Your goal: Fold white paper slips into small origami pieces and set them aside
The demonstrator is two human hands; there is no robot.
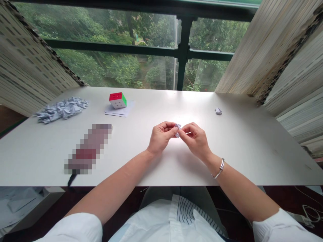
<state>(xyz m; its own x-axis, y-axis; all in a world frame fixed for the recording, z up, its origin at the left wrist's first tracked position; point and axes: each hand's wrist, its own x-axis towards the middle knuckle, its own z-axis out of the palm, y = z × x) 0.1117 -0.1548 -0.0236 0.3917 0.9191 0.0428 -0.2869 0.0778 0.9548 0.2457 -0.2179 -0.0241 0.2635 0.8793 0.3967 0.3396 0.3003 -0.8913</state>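
Above the middle of the white table, a small piece of folded white paper is pinched between my two hands. My left hand grips its left side with thumb and fingers. On the right side, my right hand pinches it between thumb and forefinger. The fingers cover most of the paper, so its full shape is hidden. A silver bracelet circles my right wrist.
A heap of small folded papers lies at the back left. Beside it, a puzzle cube rests on a stack of paper sheets. A blurred-out object lies left of my arms. One small folded paper sits back right.
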